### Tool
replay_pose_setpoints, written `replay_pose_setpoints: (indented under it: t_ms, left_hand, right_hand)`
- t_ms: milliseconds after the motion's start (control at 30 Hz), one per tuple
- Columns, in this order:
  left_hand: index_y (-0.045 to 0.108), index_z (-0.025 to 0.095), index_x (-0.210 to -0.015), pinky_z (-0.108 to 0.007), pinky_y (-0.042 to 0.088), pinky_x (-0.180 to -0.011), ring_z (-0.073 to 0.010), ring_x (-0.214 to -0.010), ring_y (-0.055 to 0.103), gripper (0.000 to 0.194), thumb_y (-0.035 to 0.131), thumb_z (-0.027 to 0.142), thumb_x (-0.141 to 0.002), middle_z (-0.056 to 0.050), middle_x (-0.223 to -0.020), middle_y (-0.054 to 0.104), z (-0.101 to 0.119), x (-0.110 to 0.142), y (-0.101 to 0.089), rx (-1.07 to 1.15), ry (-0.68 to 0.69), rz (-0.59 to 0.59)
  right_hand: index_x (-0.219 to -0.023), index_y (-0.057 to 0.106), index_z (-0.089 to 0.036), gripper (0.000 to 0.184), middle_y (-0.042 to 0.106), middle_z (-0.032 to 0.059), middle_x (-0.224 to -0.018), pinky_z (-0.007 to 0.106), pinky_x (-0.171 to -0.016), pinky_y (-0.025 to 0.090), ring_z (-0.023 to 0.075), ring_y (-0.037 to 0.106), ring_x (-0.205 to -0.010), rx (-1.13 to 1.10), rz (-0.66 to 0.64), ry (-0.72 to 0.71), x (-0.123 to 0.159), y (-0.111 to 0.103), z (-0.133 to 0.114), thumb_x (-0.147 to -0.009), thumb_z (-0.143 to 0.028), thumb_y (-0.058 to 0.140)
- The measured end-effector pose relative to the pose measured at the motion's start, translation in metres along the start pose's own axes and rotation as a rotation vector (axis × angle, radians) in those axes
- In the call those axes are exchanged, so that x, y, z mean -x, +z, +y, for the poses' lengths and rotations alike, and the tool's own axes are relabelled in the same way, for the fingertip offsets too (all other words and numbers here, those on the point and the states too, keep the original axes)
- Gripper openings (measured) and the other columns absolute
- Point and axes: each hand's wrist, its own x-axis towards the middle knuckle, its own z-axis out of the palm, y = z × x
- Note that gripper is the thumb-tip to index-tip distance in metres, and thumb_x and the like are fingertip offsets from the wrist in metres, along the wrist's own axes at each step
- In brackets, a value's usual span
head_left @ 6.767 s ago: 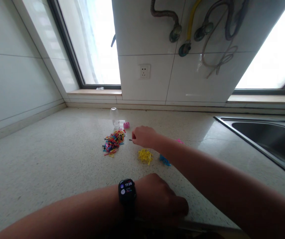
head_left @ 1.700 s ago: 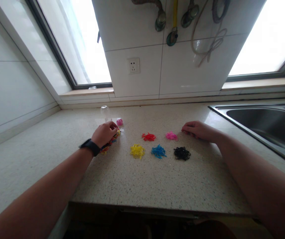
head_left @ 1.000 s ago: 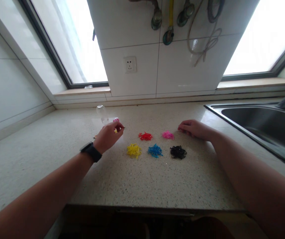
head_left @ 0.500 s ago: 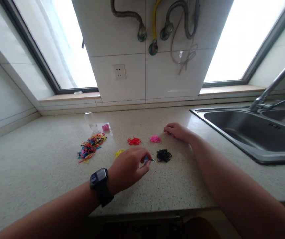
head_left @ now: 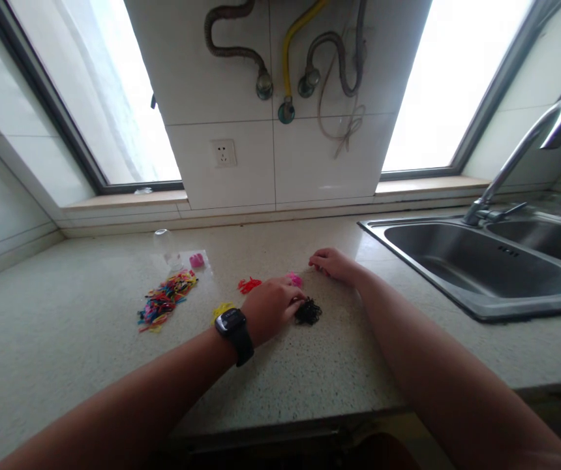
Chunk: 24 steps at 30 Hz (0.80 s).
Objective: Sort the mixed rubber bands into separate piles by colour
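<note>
My left hand [head_left: 273, 307], with a dark watch [head_left: 231, 321] on the wrist, reaches over the middle of the counter. Its thumb and forefinger are pinched at the upper left edge of a pile of black rubber bands [head_left: 308, 313]; a black band seems to be between the fingertips. My right hand [head_left: 332, 264] rests on the counter with its fingers curled together; what they hold, if anything, is hidden. Pink bands [head_left: 295, 280] lie between the hands, partly covered. Red bands [head_left: 249, 285] and yellow bands [head_left: 223, 310] lie left of my left hand, the yellow partly behind it.
A mixed heap of coloured bands [head_left: 167, 300] lies at the left, with a clear jar [head_left: 164, 248] and a pink lid-like piece [head_left: 196, 260] behind it. A steel sink [head_left: 476, 307] with a tap [head_left: 498, 170] is set into the counter [head_left: 89, 365] at the right.
My left hand has moved with a black rubber band to the black pile and now touches its edge. My right hand stays in place. The camera view has shifted right.
</note>
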Motion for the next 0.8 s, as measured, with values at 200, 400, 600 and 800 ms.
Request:
replay_pose_setpoints:
  t_ms: [200, 400, 600, 800]
  left_hand:
    - [0.069, 0.020, -0.109, -0.033, 0.049, -0.081, -0.0191, -0.090, 0.062, 0.023, 0.050, 0.024, -0.098, -0.007, -0.097, 0.068, 0.021, 0.035, -0.015, 0.032, -0.003, -0.011]
    - [0.063, 0.021, -0.104, -0.027, 0.046, -0.068, -0.0164, -0.080, 0.061, 0.018, 0.055, 0.017, -0.088, -0.004, -0.091, 0.068, 0.046, 0.098, -0.010, 0.124, 0.097, -0.105]
    - [0.059, 0.022, -0.097, -0.029, 0.040, -0.053, -0.0145, -0.061, 0.054, 0.008, 0.058, 0.026, -0.091, 0.002, -0.073, 0.065, 0.035, 0.120, 0.016, -0.045, 0.426, -0.046]
    - [0.059, 0.021, -0.093, -0.030, 0.037, -0.048, -0.0133, -0.055, 0.051, 0.011, 0.052, 0.028, -0.097, 0.003, -0.067, 0.063, 0.031, 0.117, 0.015, -0.057, 0.461, -0.032]
  right_hand:
    - [-0.084, 0.069, -0.017, 0.025, 0.063, 0.0017, -0.068, 0.021, -0.043, 0.033, 0.0083, 0.045, -0.048, -0.019, -0.006, 0.030, -0.001, -0.001, 0.002, -0.086, -0.040, 0.059]
    - [-0.083, 0.069, -0.017, 0.026, 0.063, 0.0028, -0.071, 0.022, -0.043, 0.033, 0.0085, 0.045, -0.048, -0.009, -0.009, 0.009, -0.002, -0.001, 0.004, -0.086, -0.040, 0.057]
    - [-0.083, 0.068, -0.017, 0.026, 0.062, 0.0030, -0.071, 0.022, -0.043, 0.032, 0.0087, 0.045, -0.050, -0.014, -0.022, 0.045, 0.004, -0.003, -0.005, -0.084, -0.041, 0.058]
    - [-0.084, 0.067, -0.016, 0.027, 0.060, 0.0018, -0.069, 0.022, -0.043, 0.031, 0.0080, 0.043, -0.048, 0.031, -0.034, 0.067, 0.007, -0.003, -0.009, -0.085, -0.040, 0.056]
